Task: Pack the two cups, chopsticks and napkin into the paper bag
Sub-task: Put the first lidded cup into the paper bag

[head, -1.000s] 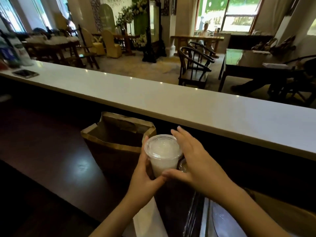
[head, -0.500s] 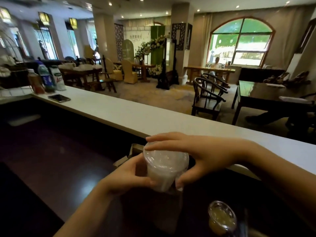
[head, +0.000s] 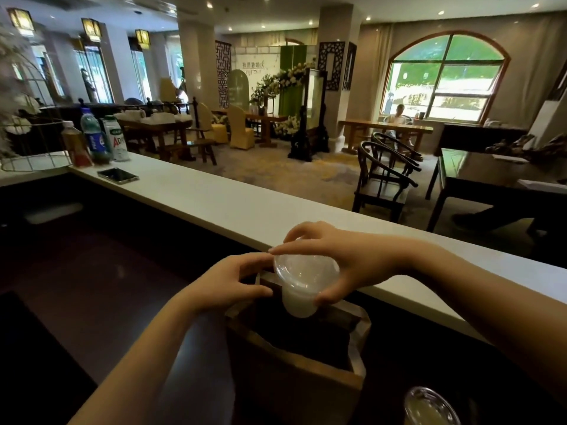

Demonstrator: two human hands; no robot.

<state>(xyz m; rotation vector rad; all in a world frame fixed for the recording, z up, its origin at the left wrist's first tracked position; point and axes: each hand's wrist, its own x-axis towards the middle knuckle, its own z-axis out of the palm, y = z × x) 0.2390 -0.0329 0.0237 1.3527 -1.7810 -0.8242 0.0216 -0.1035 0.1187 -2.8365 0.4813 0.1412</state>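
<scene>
A clear lidded cup [head: 302,279] of pale milky drink hangs over the mouth of the open brown paper bag [head: 294,374]. My right hand [head: 346,262] grips the cup from above, around its lid rim. Just left of the cup, my left hand [head: 233,280] has its fingers apart, fingertips at the lid's edge and the bag's far-left corner; it holds nothing that I can make out. A second lidded cup [head: 431,407] stands at the bottom right, beside the bag. Something pale, perhaps the napkin [head: 199,372], lies left of the bag. No chopsticks show.
The bag stands on a dark lower worktop [head: 92,286]. Behind it runs a raised white counter ledge [head: 245,207] carrying a phone [head: 118,175], three bottles [head: 95,139] and a wire basket [head: 33,154] at the far left. Beyond is a dining room with chairs and tables.
The cup has gone left from beside the bag to over its mouth. My left hand has come off the cup's side. The view tilted up and then down.
</scene>
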